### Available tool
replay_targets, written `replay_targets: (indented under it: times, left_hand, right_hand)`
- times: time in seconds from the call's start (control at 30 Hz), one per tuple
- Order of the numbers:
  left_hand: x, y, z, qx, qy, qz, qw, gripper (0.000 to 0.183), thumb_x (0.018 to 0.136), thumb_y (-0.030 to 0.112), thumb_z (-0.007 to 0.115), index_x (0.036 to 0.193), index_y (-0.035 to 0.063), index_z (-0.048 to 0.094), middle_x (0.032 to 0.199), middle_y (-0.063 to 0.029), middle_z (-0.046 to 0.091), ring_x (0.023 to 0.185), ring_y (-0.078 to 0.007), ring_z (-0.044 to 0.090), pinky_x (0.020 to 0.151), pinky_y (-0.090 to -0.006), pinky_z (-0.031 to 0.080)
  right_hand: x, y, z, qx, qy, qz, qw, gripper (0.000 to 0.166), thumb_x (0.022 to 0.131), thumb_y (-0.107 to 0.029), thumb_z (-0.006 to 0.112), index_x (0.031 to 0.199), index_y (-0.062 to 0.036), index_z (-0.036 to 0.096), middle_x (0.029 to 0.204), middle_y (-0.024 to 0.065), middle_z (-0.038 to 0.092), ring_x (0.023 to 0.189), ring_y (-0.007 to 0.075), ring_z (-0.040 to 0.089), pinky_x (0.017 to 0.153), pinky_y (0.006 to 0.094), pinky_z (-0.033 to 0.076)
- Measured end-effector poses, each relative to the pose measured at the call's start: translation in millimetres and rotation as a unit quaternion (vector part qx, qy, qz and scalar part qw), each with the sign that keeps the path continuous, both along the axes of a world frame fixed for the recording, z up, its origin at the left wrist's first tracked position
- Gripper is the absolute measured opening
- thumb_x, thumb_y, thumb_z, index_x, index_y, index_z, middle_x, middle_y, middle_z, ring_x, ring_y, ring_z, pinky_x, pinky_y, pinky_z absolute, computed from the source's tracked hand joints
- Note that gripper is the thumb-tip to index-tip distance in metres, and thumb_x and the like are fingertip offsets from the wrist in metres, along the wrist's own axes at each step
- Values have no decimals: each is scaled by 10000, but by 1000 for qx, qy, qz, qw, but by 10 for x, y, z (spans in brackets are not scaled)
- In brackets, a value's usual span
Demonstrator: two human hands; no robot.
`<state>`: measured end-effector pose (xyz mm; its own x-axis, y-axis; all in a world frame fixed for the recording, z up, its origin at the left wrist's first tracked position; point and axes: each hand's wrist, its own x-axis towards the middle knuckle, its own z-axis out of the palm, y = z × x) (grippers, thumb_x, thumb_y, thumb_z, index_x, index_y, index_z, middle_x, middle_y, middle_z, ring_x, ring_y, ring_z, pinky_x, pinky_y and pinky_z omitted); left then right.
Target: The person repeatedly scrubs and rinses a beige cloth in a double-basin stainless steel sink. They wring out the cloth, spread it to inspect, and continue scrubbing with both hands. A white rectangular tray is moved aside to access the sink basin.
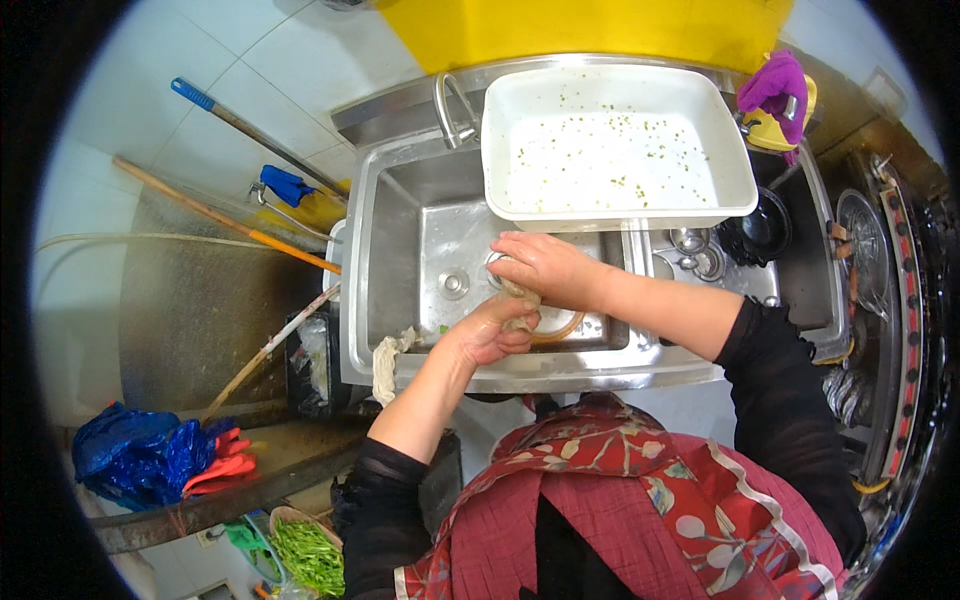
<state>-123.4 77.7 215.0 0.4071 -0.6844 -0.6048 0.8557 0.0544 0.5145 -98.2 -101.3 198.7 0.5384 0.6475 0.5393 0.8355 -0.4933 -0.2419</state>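
Over the left basin of a steel double sink (397,255), a bunched, wet-looking pale cloth (523,294) is between my two hands. My left hand (495,330) has its fingers curled around the lower part of the cloth. Above it, my right hand (553,268) lies over the upper part, fingers pointing left; its palm side is hidden. A large white plastic tub (615,165) with small green bits stuck to its inside rests across the back of the sink. The curved steel faucet (452,112) is left of the tub. Another pale cloth (390,364) hangs over the sink's front rim.
Metal ladles (697,255) and a black pan (761,225) lie in the right basin. A purple cloth (776,94) hangs at the back right. Long handles (225,214) lean at the left, above a blue plastic bag (139,457) and red gloves (223,465). Cut greens (307,555) are at the lower left.
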Motion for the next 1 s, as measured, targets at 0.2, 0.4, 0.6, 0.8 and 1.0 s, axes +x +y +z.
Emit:
replay_targets:
  times: [0.2,0.4,0.6,0.8,1.0]
  left_hand:
    - [-45,-98,-13,205,-155,-73,964,150,768,178,560,714,107,439,597,4,427,396,-68,280,368,-223,192]
    - [-29,-76,-360,346,-420,-157,824,259,735,203,587,904,6,595,789,-101,621,748,-218,580,680,-339,452]
    - [-17,-115,-383,489,-498,-249,671,281,735,210,565,963,47,589,886,-223,618,863,-354,591,734,-428,456]
    - [65,-144,-352,493,-622,-235,561,178,738,173,560,851,36,548,758,-185,626,750,-350,614,668,-439,472]
    - [134,-41,-498,462,-674,-241,524,320,721,165,608,994,59,480,687,-162,610,709,-360,601,619,-461,463]
  right_hand:
    - [-28,62,117,-101,241,16,965,270,740,-82,552,997,-49,479,916,195,588,821,355,592,668,414,489]
    - [-93,77,-406,-14,246,18,969,344,682,-64,611,960,-12,413,749,226,592,715,398,594,595,442,463]
    - [-309,88,-429,55,435,-64,896,422,722,-103,610,1060,-28,369,871,242,591,874,404,572,735,430,460]
    - [-393,171,-627,160,486,-143,847,463,665,-62,649,1039,-36,378,871,165,585,872,320,582,764,360,451]
    - [-411,186,-500,240,610,-86,750,451,647,-22,637,1024,-49,390,736,30,512,594,135,495,509,264,417]
